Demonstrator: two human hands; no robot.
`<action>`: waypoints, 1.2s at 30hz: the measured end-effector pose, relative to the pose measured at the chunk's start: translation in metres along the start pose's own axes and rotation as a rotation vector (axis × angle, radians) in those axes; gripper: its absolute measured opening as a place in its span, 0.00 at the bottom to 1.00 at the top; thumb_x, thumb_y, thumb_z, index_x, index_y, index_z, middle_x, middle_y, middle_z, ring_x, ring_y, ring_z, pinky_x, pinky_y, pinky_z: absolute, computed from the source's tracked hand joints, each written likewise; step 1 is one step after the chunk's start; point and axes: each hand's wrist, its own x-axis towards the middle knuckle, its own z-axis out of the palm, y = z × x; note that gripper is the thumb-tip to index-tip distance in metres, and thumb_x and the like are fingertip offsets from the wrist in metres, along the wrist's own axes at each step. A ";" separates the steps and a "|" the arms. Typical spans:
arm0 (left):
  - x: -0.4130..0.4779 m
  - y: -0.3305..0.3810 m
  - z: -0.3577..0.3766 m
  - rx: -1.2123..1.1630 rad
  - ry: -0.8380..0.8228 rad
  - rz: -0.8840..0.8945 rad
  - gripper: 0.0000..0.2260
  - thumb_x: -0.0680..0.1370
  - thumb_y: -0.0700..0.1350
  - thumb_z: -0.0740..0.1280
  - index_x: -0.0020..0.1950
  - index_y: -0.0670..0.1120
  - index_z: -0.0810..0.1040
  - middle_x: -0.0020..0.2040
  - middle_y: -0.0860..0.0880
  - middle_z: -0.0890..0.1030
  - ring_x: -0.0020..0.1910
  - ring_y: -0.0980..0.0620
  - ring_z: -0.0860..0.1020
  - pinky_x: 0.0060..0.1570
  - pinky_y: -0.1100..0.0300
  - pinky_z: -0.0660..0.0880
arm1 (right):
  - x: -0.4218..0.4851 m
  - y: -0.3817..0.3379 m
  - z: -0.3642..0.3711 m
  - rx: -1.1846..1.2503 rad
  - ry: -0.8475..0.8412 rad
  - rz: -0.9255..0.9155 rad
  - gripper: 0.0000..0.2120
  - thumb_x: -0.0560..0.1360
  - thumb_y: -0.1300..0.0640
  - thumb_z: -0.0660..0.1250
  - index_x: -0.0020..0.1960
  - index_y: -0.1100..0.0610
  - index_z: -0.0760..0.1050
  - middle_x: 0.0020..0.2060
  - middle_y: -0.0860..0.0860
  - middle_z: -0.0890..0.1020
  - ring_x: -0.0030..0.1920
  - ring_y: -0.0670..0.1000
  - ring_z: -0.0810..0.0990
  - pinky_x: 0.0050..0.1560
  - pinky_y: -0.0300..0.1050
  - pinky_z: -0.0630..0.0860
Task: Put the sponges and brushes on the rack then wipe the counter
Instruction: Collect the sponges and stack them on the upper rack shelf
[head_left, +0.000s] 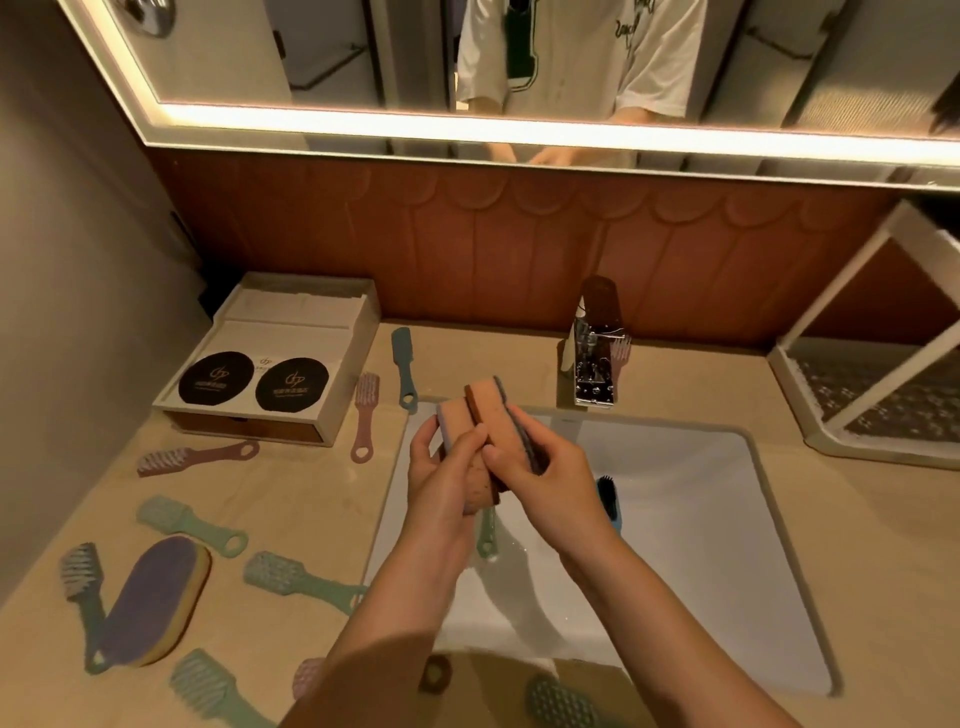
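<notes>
Being judged soft and light, the two sponges (480, 408) are clamped together over the sink (675, 499) by the left hand (441, 478) and right hand (550, 467), probably best gripped across their flat sides

A pale short-sleeved T-shirt (571, 57) with dark green print shows in the mirror (234, 52); left hand (441, 470), right hand (550, 480) and forearms are bare.

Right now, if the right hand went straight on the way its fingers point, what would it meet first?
Probably the left hand, just across the stacked orange-and-purple sponges both hands grip.
</notes>
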 end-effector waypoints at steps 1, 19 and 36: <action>-0.001 0.001 0.002 0.004 0.003 0.002 0.24 0.75 0.38 0.66 0.68 0.53 0.66 0.60 0.40 0.78 0.51 0.45 0.80 0.38 0.56 0.76 | 0.000 -0.001 -0.002 -0.009 -0.005 -0.001 0.25 0.75 0.63 0.67 0.70 0.54 0.67 0.51 0.38 0.78 0.48 0.29 0.78 0.52 0.29 0.76; -0.005 -0.014 0.042 0.164 -0.062 0.031 0.24 0.75 0.32 0.62 0.68 0.49 0.66 0.57 0.39 0.79 0.45 0.47 0.81 0.29 0.61 0.78 | -0.008 -0.002 -0.045 -0.128 -0.019 0.012 0.26 0.75 0.59 0.67 0.71 0.53 0.66 0.61 0.50 0.78 0.47 0.36 0.75 0.42 0.27 0.73; -0.061 -0.050 0.147 0.026 -0.431 -0.166 0.30 0.78 0.65 0.45 0.76 0.52 0.54 0.70 0.42 0.69 0.66 0.42 0.71 0.68 0.45 0.66 | -0.040 -0.027 -0.171 -0.306 0.141 -0.003 0.40 0.64 0.47 0.77 0.67 0.44 0.58 0.59 0.41 0.73 0.53 0.39 0.75 0.52 0.38 0.73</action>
